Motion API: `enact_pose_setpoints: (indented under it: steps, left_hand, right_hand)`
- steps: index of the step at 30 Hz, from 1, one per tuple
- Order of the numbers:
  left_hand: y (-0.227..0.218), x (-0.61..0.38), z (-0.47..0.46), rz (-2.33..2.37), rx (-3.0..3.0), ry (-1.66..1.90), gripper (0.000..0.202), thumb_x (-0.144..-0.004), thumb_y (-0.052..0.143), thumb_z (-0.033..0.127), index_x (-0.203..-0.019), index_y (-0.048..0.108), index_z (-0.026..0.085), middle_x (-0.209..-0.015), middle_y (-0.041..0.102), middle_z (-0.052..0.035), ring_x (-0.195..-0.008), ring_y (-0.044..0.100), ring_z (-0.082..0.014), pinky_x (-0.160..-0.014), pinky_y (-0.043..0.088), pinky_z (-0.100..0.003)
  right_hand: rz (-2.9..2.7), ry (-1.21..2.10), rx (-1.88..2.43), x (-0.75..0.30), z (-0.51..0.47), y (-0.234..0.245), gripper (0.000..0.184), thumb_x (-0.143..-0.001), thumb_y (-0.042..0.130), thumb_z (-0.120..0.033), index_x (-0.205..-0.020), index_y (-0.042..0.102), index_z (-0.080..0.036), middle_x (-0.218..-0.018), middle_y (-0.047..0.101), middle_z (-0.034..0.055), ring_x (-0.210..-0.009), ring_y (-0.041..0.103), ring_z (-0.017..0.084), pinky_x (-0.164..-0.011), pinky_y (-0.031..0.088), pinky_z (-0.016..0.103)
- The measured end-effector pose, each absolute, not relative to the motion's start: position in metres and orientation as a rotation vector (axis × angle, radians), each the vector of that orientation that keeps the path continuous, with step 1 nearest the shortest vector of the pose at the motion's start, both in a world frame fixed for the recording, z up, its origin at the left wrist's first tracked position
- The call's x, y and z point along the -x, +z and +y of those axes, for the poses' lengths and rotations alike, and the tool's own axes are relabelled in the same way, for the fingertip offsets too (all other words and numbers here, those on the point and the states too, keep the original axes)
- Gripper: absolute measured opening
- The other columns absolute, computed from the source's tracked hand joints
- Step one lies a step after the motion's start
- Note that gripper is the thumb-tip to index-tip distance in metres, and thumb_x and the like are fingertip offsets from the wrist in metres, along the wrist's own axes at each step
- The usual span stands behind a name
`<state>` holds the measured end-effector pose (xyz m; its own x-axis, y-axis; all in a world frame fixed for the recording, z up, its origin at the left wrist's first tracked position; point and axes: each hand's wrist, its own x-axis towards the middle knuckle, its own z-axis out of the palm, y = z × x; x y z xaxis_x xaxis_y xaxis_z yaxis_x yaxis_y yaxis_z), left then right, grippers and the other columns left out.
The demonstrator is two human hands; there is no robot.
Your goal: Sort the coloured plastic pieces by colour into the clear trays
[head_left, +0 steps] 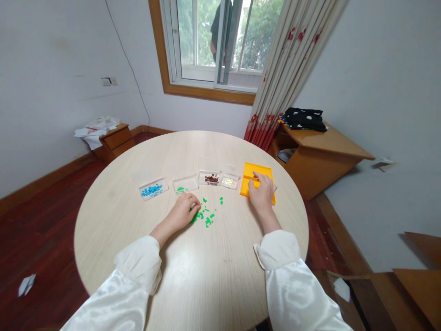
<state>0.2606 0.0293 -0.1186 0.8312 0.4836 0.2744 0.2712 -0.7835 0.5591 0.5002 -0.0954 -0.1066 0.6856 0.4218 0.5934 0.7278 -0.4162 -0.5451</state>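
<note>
My left hand (pixel 182 211) rests low over the table at the left edge of a loose scatter of small green bricks (pixel 209 220). Its fingers are curled together, and whatever may be between the tips is too small to make out. Over an opened yellow case (pixel 257 169) at the right is my right hand (pixel 262 191), its thumb and forefinger apart and nothing visible between them. The hand hides part of the case's lower half. Just beyond my left hand is a clear box (pixel 191 185) with a few green bricks inside.
Clear boxes hold blue bricks (pixel 151 189), dark brown bricks (pixel 211 178) and pale yellow pieces (pixel 229 181). All stand on a round pale wooden table (pixel 213 276). Behind it are a window and a curtain (pixel 285 59); a wooden cabinet (pixel 330 142) with dark cloth stands at the right.
</note>
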Motion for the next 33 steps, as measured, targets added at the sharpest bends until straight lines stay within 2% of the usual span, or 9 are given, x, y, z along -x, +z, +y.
enact_pose_setpoints:
  steps: [6,10,15,18,22,28,33]
  left_hand:
    - [-0.11,-0.261,0.029,0.698,-2.295,0.661,0.015,-0.08,0.045,0.019,-0.075,0.059,0.016,-0.069,0.061,-0.0026,-0.063,0.052,-0.0146,-0.065,0.041,-0.029]
    - [-0.104,-0.262,0.026,0.715,-2.203,0.748,0.008,-0.075,0.053,0.019,-0.07,0.059,0.017,-0.066,0.059,-0.0003,-0.062,0.051,-0.0137,-0.063,0.039,-0.027]
    - [-0.1,-0.264,0.023,0.671,-2.04,0.793,0.007,-0.07,0.058,0.021,-0.066,0.054,0.018,-0.063,0.057,0.002,-0.062,0.051,-0.0122,-0.062,0.039,-0.025]
    - [-0.1,-0.265,0.022,0.631,-1.938,0.794,0.009,-0.069,0.058,0.022,-0.066,0.051,0.017,-0.062,0.055,0.0029,-0.061,0.052,-0.0113,-0.06,0.04,-0.023]
    - [-0.102,-0.267,0.021,0.574,-1.824,0.75,0.016,-0.068,0.062,0.027,-0.067,0.05,0.017,-0.06,0.055,0.0033,-0.058,0.055,-0.0115,-0.057,0.043,-0.023]
    - [-0.102,-0.266,0.022,0.572,-1.873,0.679,0.015,-0.075,0.056,0.03,-0.07,0.055,0.016,-0.062,0.061,-0.0001,-0.061,0.058,-0.0134,-0.06,0.045,-0.026]
    - [-0.104,-0.262,0.024,0.49,-2.222,0.59,0.015,-0.078,0.056,0.025,-0.072,0.066,0.016,-0.074,0.064,-0.0042,-0.073,0.056,-0.0152,-0.071,0.044,-0.029]
  right_hand:
    - [-1.12,-0.383,1.882,-0.478,-0.087,-0.107,0.024,-0.082,0.045,-0.021,-0.096,0.065,-0.017,-0.089,0.066,0.0083,-0.084,0.057,0.022,-0.078,0.038,0.036]
    - [-1.415,-0.197,1.698,-0.445,-0.079,-0.111,0.02,-0.083,0.048,-0.017,-0.089,0.067,-0.02,-0.086,0.068,0.0059,-0.085,0.059,0.019,-0.079,0.042,0.034]
    - [-1.748,-0.006,1.561,-0.406,-0.076,-0.11,0.019,-0.086,0.053,-0.021,-0.1,0.066,-0.021,-0.089,0.068,0.0054,-0.086,0.057,0.018,-0.079,0.041,0.034]
    - [-1.78,0.009,1.541,-0.398,-0.076,-0.109,0.018,-0.086,0.056,-0.024,-0.101,0.066,-0.02,-0.088,0.068,0.0052,-0.085,0.056,0.018,-0.078,0.041,0.034]
    - [-1.722,-0.012,1.569,-0.4,-0.076,-0.109,0.011,-0.084,0.059,-0.024,-0.09,0.067,-0.02,-0.082,0.068,0.0042,-0.08,0.056,0.017,-0.075,0.04,0.032]
    - [-1.7,-0.042,1.574,-0.405,-0.078,-0.105,0.013,-0.086,0.055,-0.025,-0.082,0.066,-0.02,-0.078,0.067,0.0032,-0.078,0.057,0.017,-0.076,0.039,0.033]
    - [-1.491,-0.244,1.711,-0.434,-0.081,-0.1,0.02,-0.088,0.049,-0.029,-0.079,0.065,-0.02,-0.08,0.068,0.0046,-0.082,0.058,0.019,-0.08,0.038,0.034]
